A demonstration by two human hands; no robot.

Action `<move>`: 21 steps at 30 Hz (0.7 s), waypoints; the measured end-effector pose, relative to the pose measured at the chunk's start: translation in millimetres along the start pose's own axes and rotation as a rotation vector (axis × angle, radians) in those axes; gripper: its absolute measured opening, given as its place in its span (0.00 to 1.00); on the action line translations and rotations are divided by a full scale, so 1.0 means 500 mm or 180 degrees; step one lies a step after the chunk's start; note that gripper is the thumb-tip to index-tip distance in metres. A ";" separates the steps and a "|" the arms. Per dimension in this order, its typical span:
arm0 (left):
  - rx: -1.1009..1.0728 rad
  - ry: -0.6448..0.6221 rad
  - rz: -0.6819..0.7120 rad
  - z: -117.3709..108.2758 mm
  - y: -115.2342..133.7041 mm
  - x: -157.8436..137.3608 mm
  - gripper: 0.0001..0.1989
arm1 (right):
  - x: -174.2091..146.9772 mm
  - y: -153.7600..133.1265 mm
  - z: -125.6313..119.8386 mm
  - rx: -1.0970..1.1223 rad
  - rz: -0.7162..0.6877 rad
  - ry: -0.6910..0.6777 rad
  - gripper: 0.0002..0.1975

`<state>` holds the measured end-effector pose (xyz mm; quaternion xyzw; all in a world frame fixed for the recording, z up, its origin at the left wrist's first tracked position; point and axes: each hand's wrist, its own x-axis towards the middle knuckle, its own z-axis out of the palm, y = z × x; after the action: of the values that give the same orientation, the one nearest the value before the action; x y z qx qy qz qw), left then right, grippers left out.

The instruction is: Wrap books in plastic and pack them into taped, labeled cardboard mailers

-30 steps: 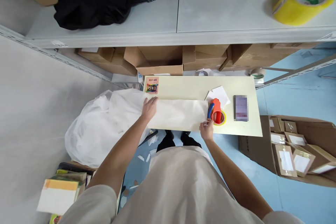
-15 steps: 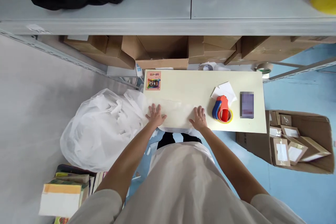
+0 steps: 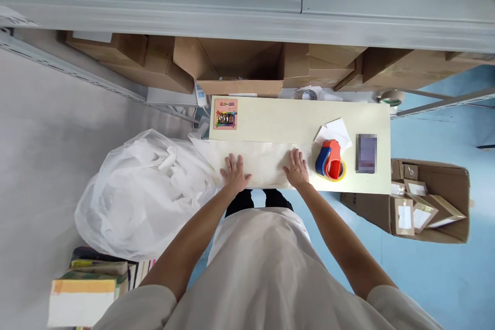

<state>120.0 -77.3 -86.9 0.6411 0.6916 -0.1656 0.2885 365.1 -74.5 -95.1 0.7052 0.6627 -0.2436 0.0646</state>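
My left hand (image 3: pixel 235 174) lies flat with fingers spread on a strip of thin, translucent white wrapping sheet (image 3: pixel 265 157) along the table's near edge. My right hand (image 3: pixel 297 168) rests on the sheet's right part, its fingers stretched out and holding nothing. From the sheet's left end the material runs on to a big crumpled white heap (image 3: pixel 147 196). Just right of my right hand, a red and blue tape dispenser (image 3: pixel 330 159) sits on the cream tabletop (image 3: pixel 270 118). A pink picture book (image 3: pixel 226 114) lies at the table's far left corner.
White paper slips (image 3: pixel 335 133) lie behind the dispenser, and a dark, blurred rectangular item (image 3: pixel 366 153) lies farther right. An open carton (image 3: pixel 448 185) with small boxes stands at right. Stacked books (image 3: pixel 83 299) sit lower left. Cardboard boxes (image 3: pixel 240 87) line the shelf behind.
The view has shifted slightly. The sheet now lies more plainly across the table's near half, its far edge stretching left to the heap. Both hands stay flat on it.
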 end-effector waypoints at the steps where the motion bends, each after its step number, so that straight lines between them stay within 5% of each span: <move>1: -0.0076 -0.0004 -0.0013 0.000 0.002 0.001 0.45 | 0.001 0.001 0.003 -0.0012 0.0016 -0.0037 0.33; 7: -0.1176 0.0000 -0.0413 -0.030 -0.022 0.018 0.46 | 0.004 0.009 -0.005 -0.0084 0.0233 -0.0042 0.33; 11: -0.2300 0.0186 -0.0524 -0.076 -0.047 0.036 0.43 | 0.021 -0.036 -0.027 0.0174 0.0248 0.0186 0.33; 17: -0.3145 0.0911 -0.0457 -0.170 -0.059 0.142 0.36 | 0.162 -0.207 -0.059 0.1819 -0.0526 0.0241 0.31; 21: -0.3167 0.1374 -0.0480 -0.212 -0.092 0.259 0.35 | 0.267 -0.314 -0.046 0.3395 0.0081 -0.0257 0.34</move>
<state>53.6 83.3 -90.0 0.3953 0.7740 0.2966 0.3958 219.6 73.3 -95.9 0.6382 0.4353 -0.5727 -0.2743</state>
